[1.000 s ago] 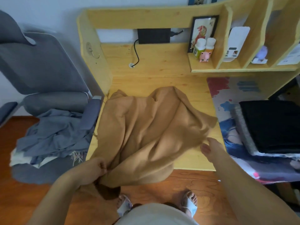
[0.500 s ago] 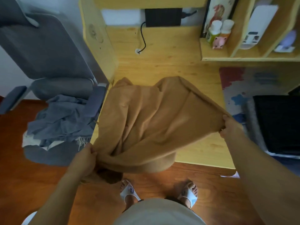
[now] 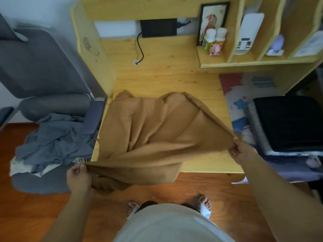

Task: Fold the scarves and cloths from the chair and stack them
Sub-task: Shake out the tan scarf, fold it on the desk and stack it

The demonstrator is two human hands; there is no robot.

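Observation:
A tan scarf lies rumpled across the wooden desk, its near part hanging over the front edge. My left hand pinches its near left corner below the desk's left front corner. My right hand grips the right corner just above the desk's right front. The edge between the two hands is stretched taut. A blue-grey scarf with a fringe lies heaped over a cream cloth on the grey chair to the left.
At the right, a folded stack with a black cloth on top sits on a colourful mat. Desk shelves at the back hold bottles, a picture frame and a pink figure. A black cable runs down the back panel. My feet stand on wood floor.
My right hand took hold of the scarf's right corner and pulled it out to the right. My left hand drew its corner left, and the edge between them went taut.

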